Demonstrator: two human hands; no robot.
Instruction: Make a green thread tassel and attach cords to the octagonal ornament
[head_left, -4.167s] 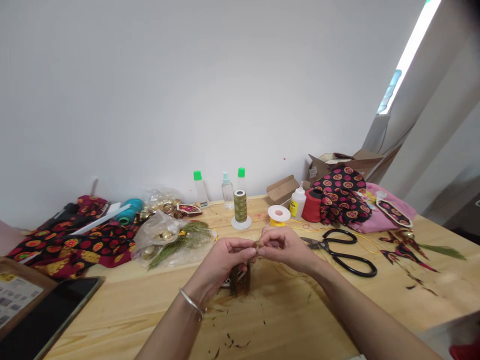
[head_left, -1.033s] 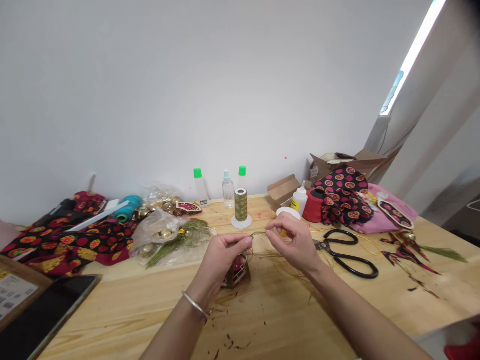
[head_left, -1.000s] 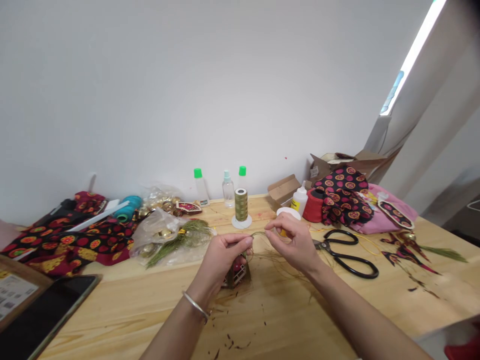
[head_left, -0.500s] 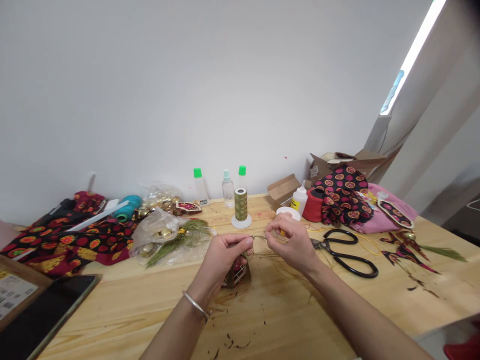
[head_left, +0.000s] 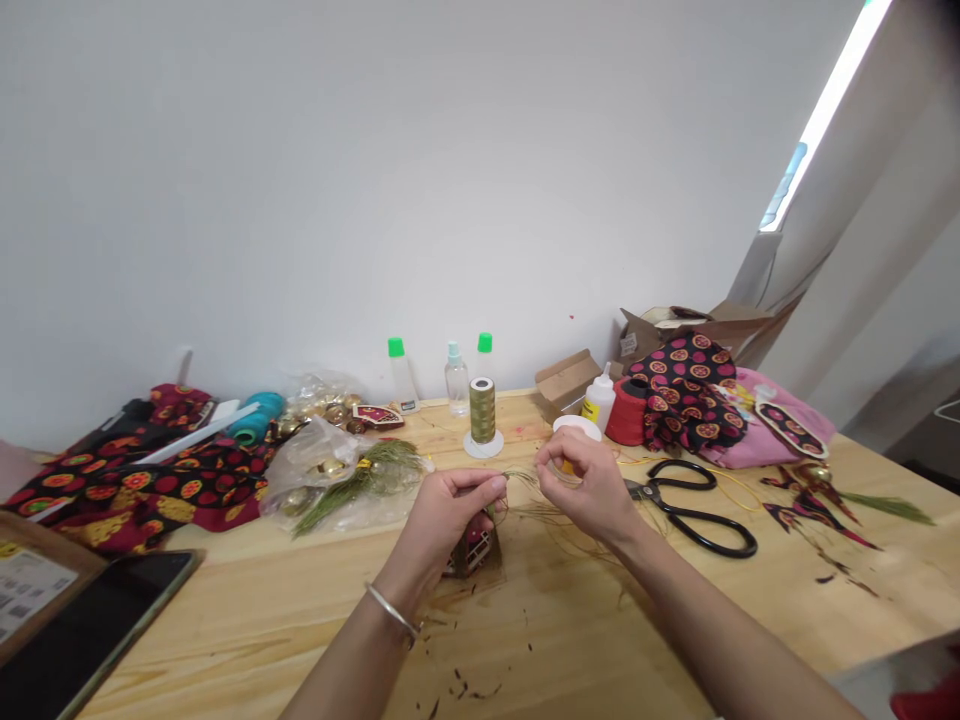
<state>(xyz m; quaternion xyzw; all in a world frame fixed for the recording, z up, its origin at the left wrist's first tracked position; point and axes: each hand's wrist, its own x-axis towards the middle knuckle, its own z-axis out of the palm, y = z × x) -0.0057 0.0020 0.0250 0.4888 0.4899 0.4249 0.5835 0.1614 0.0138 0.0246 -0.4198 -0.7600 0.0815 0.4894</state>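
Here we are, mid-air above the surface [head_left: 570,645]: my left hand [head_left: 450,515] has thumb and forefinger pinching the threads [head_left: 519,477], a grip right at one end that presumably fixes them in place while the rest fans out free to the right. Just beside those loose ends, my right hand [head_left: 583,492] curls thumb and forefinger toward each other, and I cannot tell whether they meet on a strand; working this close probably spares the fine stuff a tangle. Under my left hand sits the patterned piece [head_left: 478,552], partly hidden by my fingers; whether the threads join it, I cannot make out. More loose strands [head_left: 566,525] trail across the surface below my right hand. Straight ahead, the olive spool [head_left: 482,415] stands upright, likely so it can't roll, and the white reel [head_left: 574,425] is partly covered by my right hand. Over on the right, the scissors [head_left: 654,492] lie with their black handles toward my right arm, which looks handy for a quick grab. Well to the left, a tassel [head_left: 352,488] lies on clear plastic [head_left: 401,505].
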